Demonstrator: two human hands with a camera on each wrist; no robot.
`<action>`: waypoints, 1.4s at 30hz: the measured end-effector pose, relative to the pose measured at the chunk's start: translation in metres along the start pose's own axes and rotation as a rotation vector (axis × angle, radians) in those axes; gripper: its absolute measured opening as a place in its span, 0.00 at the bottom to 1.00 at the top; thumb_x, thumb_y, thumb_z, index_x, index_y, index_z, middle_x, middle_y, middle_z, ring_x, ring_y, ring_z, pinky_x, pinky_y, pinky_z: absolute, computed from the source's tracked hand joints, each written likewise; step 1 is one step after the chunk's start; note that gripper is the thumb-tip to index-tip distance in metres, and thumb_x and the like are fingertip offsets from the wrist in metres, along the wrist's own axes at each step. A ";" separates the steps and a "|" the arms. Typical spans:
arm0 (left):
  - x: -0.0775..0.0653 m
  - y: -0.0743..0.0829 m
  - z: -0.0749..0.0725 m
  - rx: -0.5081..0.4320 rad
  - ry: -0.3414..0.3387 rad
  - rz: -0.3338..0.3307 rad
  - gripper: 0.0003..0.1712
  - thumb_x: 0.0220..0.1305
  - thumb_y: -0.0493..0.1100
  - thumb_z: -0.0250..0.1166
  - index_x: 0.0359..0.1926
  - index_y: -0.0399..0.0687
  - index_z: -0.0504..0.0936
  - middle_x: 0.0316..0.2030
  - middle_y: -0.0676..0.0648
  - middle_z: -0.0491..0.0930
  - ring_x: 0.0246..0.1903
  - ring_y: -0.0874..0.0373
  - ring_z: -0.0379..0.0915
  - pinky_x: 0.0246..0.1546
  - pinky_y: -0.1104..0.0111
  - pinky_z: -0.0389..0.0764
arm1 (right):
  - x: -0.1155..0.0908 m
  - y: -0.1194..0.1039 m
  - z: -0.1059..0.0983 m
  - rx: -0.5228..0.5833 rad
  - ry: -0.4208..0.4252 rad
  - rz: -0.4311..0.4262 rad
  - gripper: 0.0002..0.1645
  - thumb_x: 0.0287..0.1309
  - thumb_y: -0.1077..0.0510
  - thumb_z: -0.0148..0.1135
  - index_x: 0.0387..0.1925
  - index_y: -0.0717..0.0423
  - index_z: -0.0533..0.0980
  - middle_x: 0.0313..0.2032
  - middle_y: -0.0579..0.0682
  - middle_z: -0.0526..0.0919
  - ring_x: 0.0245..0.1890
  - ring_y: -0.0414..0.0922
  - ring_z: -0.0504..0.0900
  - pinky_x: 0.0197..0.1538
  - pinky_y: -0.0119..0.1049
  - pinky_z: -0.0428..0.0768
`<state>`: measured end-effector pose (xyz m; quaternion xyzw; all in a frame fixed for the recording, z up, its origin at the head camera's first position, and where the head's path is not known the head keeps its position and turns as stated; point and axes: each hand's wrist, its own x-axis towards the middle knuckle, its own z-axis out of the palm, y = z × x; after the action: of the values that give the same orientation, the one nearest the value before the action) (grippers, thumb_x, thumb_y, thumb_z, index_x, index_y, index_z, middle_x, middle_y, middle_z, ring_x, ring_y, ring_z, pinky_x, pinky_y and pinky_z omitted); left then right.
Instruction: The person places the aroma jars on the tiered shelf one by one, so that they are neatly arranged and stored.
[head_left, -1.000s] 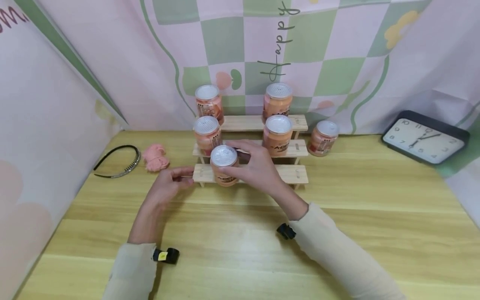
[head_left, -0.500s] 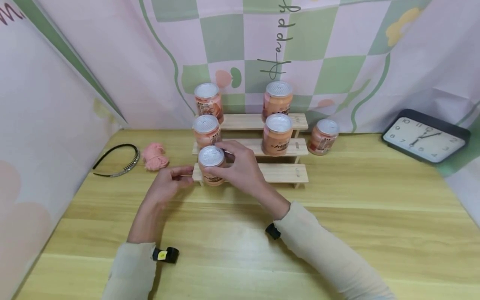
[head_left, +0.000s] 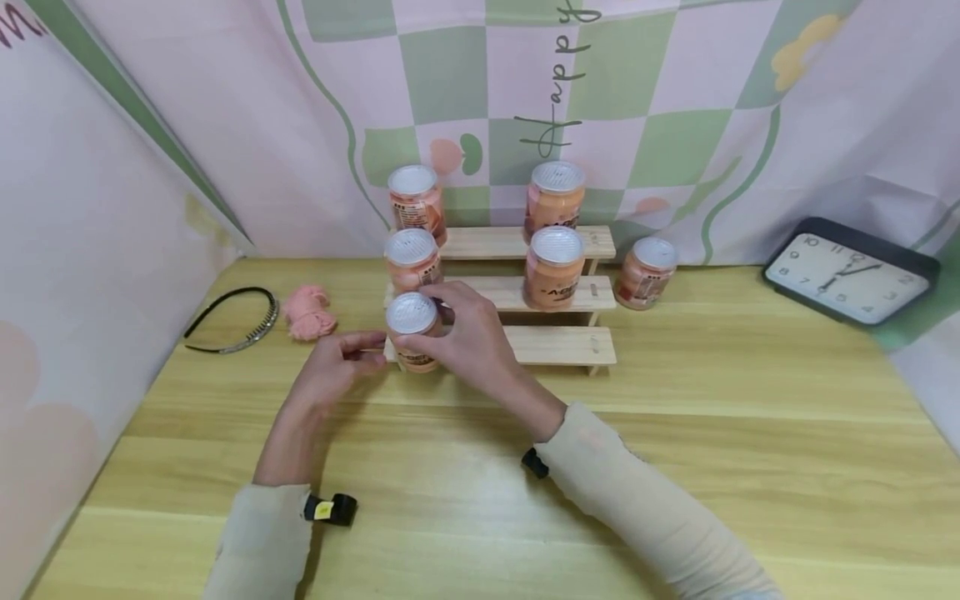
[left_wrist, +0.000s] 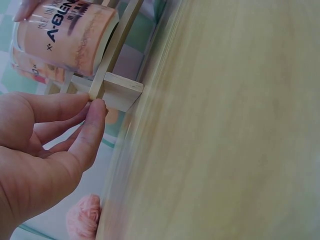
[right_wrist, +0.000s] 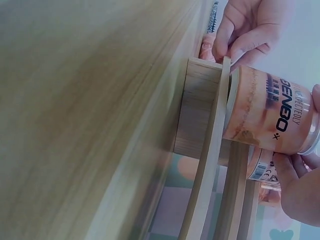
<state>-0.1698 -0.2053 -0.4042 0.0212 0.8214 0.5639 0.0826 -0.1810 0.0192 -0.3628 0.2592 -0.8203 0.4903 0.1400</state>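
Note:
An orange, printed can (head_left: 411, 317) with a clear ridged lid stands upright at the left end of the lowest step of a three-step wooden display rack (head_left: 566, 346). My right hand (head_left: 476, 337) grips the can near its top, thumb in front and fingers behind. In the right wrist view, the can (right_wrist: 265, 107) has its base right at the board. My left hand (head_left: 335, 375) pinches the left end of that lowest board between thumb and fingers, as the left wrist view shows at the board end (left_wrist: 98, 86). Similar cans stand at the left (head_left: 412, 250) and right (head_left: 555, 271) of the middle step.
Two more cans stand on the top step, left (head_left: 415, 196) and right (head_left: 555, 200). Another can (head_left: 647, 275) is on the table right of the rack. Pink yarn (head_left: 310, 314) and a black headband (head_left: 258, 329) lie left; a clock (head_left: 851, 275) leans at the far right.
My right hand has slid the can leftward along the lowest step to its left end. The left hand has stayed at the board's end.

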 end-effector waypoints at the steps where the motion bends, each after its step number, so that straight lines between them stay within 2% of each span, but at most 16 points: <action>1: 0.000 0.000 0.000 -0.002 0.000 0.000 0.25 0.67 0.31 0.64 0.64 0.28 0.75 0.59 0.33 0.78 0.53 0.47 0.75 0.46 0.72 0.75 | 0.000 0.000 0.000 -0.007 -0.004 0.004 0.35 0.43 0.51 0.85 0.52 0.60 0.81 0.46 0.51 0.83 0.42 0.43 0.80 0.42 0.43 0.83; 11: -0.002 0.001 0.001 -0.001 -0.006 0.007 0.24 0.68 0.31 0.64 0.64 0.28 0.75 0.59 0.33 0.78 0.51 0.48 0.75 0.45 0.71 0.76 | 0.000 0.001 -0.001 -0.010 -0.029 0.024 0.37 0.42 0.48 0.85 0.53 0.58 0.80 0.46 0.49 0.82 0.42 0.43 0.80 0.44 0.44 0.84; 18: -0.001 -0.001 0.000 0.009 -0.003 0.002 0.25 0.67 0.31 0.64 0.64 0.28 0.75 0.59 0.33 0.78 0.50 0.49 0.75 0.44 0.71 0.76 | -0.004 0.004 -0.006 0.059 -0.029 0.029 0.39 0.43 0.49 0.85 0.55 0.60 0.79 0.50 0.50 0.82 0.47 0.43 0.83 0.48 0.33 0.83; 23: -0.001 -0.001 -0.001 0.002 -0.002 -0.007 0.25 0.67 0.31 0.64 0.64 0.29 0.76 0.59 0.33 0.79 0.52 0.47 0.75 0.46 0.71 0.76 | -0.006 0.006 -0.013 0.108 -0.022 0.000 0.34 0.48 0.53 0.83 0.54 0.62 0.79 0.51 0.52 0.82 0.51 0.48 0.83 0.52 0.39 0.83; 27: -0.002 -0.001 -0.001 -0.004 0.000 -0.015 0.24 0.67 0.31 0.64 0.64 0.29 0.76 0.59 0.34 0.79 0.52 0.46 0.75 0.46 0.70 0.76 | -0.007 0.005 -0.025 0.094 -0.003 -0.008 0.33 0.48 0.53 0.82 0.55 0.62 0.80 0.52 0.54 0.83 0.53 0.50 0.81 0.56 0.40 0.80; 32: 0.000 0.000 0.001 -0.001 0.000 -0.020 0.24 0.67 0.31 0.64 0.64 0.30 0.76 0.59 0.34 0.78 0.52 0.47 0.75 0.47 0.70 0.76 | -0.010 0.003 -0.045 0.140 0.055 -0.036 0.32 0.47 0.58 0.83 0.53 0.64 0.80 0.50 0.56 0.83 0.53 0.51 0.81 0.58 0.37 0.79; 37: 0.000 0.000 0.000 -0.007 0.000 -0.018 0.24 0.67 0.31 0.64 0.64 0.30 0.75 0.59 0.34 0.78 0.51 0.48 0.75 0.46 0.70 0.76 | -0.010 0.005 -0.066 0.171 0.086 -0.062 0.27 0.47 0.63 0.81 0.50 0.66 0.81 0.48 0.56 0.83 0.52 0.51 0.81 0.57 0.39 0.80; 42: 0.001 0.000 0.000 -0.007 -0.001 -0.017 0.25 0.67 0.30 0.64 0.64 0.30 0.75 0.59 0.33 0.78 0.52 0.47 0.75 0.47 0.70 0.76 | -0.012 0.008 -0.086 0.127 0.086 -0.059 0.26 0.47 0.65 0.81 0.48 0.65 0.81 0.46 0.55 0.84 0.46 0.47 0.83 0.51 0.44 0.83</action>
<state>-0.1705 -0.2050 -0.4047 0.0143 0.8195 0.5661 0.0878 -0.1780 0.1014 -0.3331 0.2701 -0.7728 0.5477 0.1730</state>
